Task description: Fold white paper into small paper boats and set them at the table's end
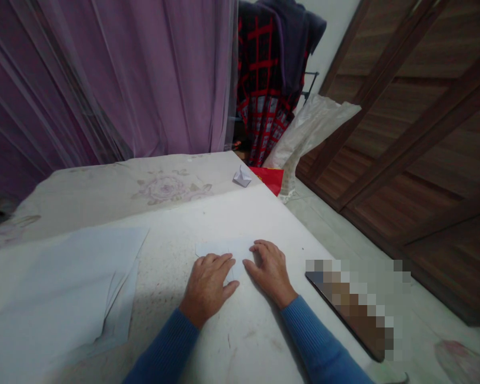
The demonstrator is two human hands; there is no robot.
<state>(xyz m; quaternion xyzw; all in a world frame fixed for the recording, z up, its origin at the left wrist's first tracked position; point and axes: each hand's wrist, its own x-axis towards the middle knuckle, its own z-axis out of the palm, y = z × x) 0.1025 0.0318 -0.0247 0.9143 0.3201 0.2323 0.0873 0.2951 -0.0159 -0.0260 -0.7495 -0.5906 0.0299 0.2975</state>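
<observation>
Paper [213, 247] flat on white table [250, 341], left hand [208, 281] on it.

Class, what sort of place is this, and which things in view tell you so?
Probably a room in a home, perhaps a bedroom: purple curtains hang behind the table, a wooden wardrobe or cupboard stands at the right, and red-and-black checked cloth hangs beside the curtains.

Pale paper [212, 248], lying flat on white tabletop [240, 216], partly under left hand [208, 282].
</observation>
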